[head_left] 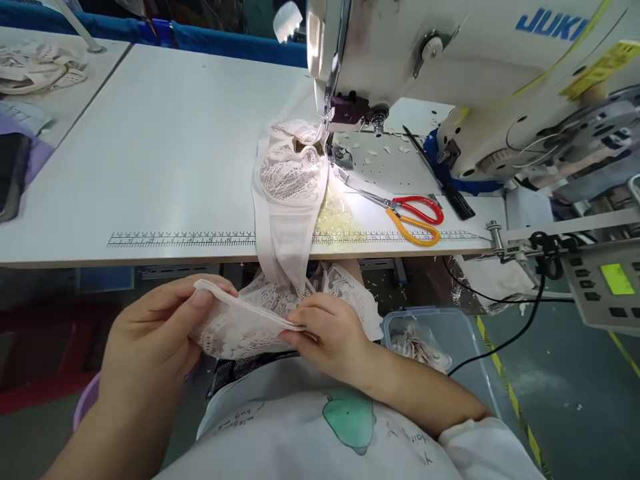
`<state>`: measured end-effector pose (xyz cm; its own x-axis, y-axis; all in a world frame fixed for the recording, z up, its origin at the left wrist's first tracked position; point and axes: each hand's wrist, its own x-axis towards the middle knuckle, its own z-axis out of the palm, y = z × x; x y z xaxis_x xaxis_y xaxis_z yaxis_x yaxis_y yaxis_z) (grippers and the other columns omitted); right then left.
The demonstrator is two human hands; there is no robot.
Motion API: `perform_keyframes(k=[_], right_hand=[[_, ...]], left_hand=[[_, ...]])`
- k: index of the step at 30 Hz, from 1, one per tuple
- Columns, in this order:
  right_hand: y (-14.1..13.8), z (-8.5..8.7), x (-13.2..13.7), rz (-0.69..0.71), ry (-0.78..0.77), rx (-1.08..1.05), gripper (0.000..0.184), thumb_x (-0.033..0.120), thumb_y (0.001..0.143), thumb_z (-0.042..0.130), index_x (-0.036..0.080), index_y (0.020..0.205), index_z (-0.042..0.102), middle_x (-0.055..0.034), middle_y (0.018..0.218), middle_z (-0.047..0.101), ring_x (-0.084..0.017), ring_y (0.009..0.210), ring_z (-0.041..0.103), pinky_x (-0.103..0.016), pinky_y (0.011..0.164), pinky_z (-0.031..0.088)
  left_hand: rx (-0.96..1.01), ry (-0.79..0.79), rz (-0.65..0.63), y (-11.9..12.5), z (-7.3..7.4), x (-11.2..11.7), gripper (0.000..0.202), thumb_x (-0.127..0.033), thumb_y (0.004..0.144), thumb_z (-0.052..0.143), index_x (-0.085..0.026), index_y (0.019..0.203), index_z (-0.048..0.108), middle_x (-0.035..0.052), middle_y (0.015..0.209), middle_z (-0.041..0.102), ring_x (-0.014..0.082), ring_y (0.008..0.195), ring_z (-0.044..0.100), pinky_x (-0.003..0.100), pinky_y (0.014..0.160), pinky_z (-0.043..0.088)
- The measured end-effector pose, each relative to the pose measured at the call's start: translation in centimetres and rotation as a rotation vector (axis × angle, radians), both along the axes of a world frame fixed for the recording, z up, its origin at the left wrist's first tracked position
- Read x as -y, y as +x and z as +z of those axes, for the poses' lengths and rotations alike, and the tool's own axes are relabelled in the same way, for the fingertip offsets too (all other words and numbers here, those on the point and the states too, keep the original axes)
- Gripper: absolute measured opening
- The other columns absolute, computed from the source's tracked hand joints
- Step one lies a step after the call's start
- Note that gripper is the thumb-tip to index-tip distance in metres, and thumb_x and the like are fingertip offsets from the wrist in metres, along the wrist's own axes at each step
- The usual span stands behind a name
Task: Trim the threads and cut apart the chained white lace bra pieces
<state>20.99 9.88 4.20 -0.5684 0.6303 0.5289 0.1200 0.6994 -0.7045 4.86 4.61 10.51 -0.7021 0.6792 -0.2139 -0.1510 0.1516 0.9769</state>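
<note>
Between my two hands a pale pink lace bra piece (245,333) is stretched by its folded edge, over my lap. My left hand (165,320) pinches the end of that edge between thumb and fingers. Farther along the same edge, my right hand (327,330) is closed on it. A bra cup (293,173) of matching lace lies on the table under the needle area of the sewing machine (400,60). Its plain fabric band hangs over the table's front edge toward my hands. More lace (353,293) hangs behind my right hand.
Scissors (415,220) with red and orange handles lie right of the bra cup, near a black-handled tool (457,200). A printed ruler (185,239) runs along the table edge. A control panel (605,280) juts out at right above a plastic bin (435,327). A phone (13,173) lies far left.
</note>
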Motion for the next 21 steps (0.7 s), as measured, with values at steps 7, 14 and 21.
perform_keyframes(k=[7,14,21], right_hand=[[-0.4,-0.5,0.3,0.026,-0.043,0.027,0.035,0.047,0.086,0.052,0.02,0.066,0.06,-0.0022,0.062,0.061,-0.014,0.059,0.058,-0.024,0.053,0.044],[-0.3,-1.5,0.9,0.038,0.011,0.157,0.05,0.053,0.088,0.044,0.019,0.053,0.053,0.0013,0.052,0.05,-0.01,0.049,0.047,-0.023,0.045,0.031],[0.9,-1.9,0.8,0.157,0.101,0.221,0.037,0.038,0.094,0.04,0.018,0.068,0.058,0.0009,0.054,0.049,-0.011,0.048,0.043,-0.025,0.043,0.028]], left_hand=[[0.026,-0.031,0.004,-0.8,-0.6,0.7,0.006,-0.014,0.057,0.069,-0.018,0.053,0.066,0.0015,0.06,0.066,0.016,0.06,0.058,0.021,0.046,0.046],[0.094,-0.019,-0.115,-2.1,-1.9,1.5,0.008,-0.018,0.056,0.075,-0.02,0.053,0.067,0.0017,0.057,0.064,0.0165,0.059,0.055,0.023,0.048,0.045],[0.128,-0.013,-0.132,-3.5,-3.5,2.3,0.014,-0.026,0.055,0.079,-0.019,0.053,0.067,0.0027,0.057,0.063,0.0167,0.057,0.054,0.025,0.047,0.045]])
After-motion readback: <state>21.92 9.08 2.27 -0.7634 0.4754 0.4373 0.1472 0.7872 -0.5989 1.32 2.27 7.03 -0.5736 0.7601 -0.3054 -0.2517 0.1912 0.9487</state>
